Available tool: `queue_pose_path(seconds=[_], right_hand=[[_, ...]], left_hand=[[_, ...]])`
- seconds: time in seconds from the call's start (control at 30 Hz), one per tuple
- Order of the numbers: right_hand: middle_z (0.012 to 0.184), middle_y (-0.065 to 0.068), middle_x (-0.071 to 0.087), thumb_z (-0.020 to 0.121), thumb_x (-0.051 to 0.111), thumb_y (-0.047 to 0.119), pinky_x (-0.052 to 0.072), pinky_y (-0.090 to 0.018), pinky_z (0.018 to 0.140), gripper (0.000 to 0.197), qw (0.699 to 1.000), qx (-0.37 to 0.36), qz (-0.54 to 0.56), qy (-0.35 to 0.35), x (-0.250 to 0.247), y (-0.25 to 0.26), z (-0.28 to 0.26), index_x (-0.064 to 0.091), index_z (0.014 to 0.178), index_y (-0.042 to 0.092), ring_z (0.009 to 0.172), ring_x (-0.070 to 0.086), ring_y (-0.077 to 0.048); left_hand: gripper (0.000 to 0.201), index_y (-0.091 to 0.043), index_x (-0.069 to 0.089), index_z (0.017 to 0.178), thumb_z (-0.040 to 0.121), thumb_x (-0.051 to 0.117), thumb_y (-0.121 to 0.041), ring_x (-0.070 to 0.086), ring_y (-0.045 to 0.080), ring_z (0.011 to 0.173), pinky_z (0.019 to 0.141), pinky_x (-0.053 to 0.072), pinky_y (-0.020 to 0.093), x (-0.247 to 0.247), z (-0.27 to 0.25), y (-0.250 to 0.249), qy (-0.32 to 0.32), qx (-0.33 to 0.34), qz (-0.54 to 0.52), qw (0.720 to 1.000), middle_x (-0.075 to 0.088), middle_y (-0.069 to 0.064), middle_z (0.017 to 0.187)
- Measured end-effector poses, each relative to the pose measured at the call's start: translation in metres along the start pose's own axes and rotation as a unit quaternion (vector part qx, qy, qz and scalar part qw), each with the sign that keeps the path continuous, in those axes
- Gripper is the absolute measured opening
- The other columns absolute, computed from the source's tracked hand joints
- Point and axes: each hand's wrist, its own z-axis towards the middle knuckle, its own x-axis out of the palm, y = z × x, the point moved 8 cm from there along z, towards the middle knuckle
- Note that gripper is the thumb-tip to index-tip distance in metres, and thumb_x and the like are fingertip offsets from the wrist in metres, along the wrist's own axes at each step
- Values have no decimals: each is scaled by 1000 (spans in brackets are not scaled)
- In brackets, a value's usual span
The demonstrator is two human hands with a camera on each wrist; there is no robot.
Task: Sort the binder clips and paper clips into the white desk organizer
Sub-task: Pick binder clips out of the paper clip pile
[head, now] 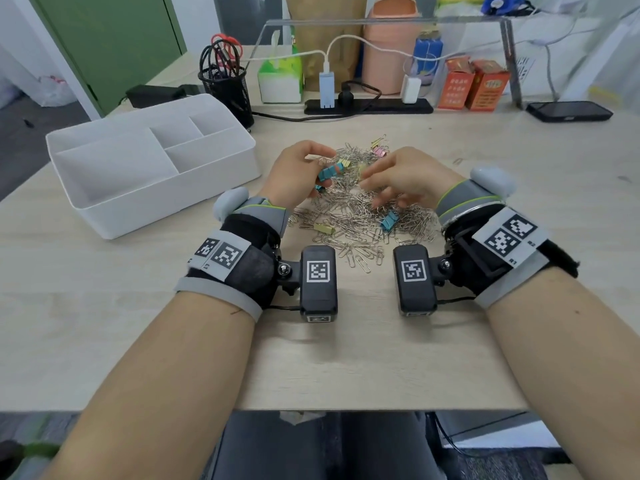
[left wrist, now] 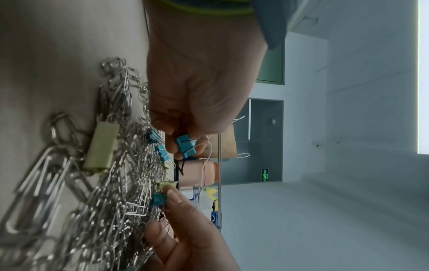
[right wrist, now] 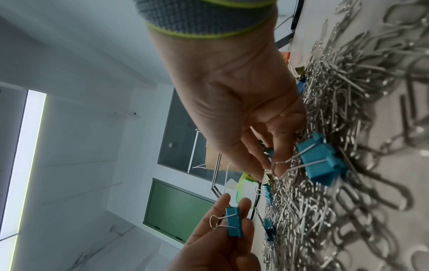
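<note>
Both forearms are reaching over the near edge of the wooden desk (head: 346, 358), wrist cameras strapped on. Left hand (head: 294, 174) is hovering above the heap of silver paper clips (head: 360, 216), its fingers pinching a blue binder clip (head: 327, 173) clear of the pile. Right hand (head: 408, 178) is dipping its fingertips into the heap and seems to be nipping a pale yellow binder clip (left wrist: 163, 184), though blur is making that uncertain. Another blue binder clip (head: 388, 220) is lying on the pile beside it. White desk organizer (head: 145, 161) is sitting to the left, well apart from the hands.
</note>
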Motion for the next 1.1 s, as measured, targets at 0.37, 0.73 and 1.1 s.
queue_pose_path(seconds=[0.37, 0.73, 1.1], right_hand=[[77, -4, 60, 86, 60, -3, 49, -21, 42, 17, 982, -51, 172, -58, -17, 5, 4, 60, 81, 13, 54, 62, -12], [76, -8, 62, 83, 61, -6, 50, -21, 47, 16, 981, -73, 181, -3, -3, 13, 0, 59, 89, 8, 52, 64, -12], [64, -4, 61, 79, 72, 4, 49, -19, 49, 8, 982, -77, 151, -87, -25, 1, -5, 68, 77, 10, 48, 54, -7]], left_hand=[[40, -16, 65, 72, 92, 31, -10, 58, 12, 63, 49, 31, 21, 2, 9, 8, -5, -80, -14, 997, 67, 13, 92], [15, -13, 66, 88, 89, 64, -28, 64, -4, 59, 51, 44, 8, 10, 5, -6, 39, 50, 57, 996, 65, -1, 75], [9, -22, 67, 76, 83, 71, -23, 56, 14, 64, 50, 40, 13, 17, -1, -1, 60, 47, 71, 995, 63, -4, 58]])
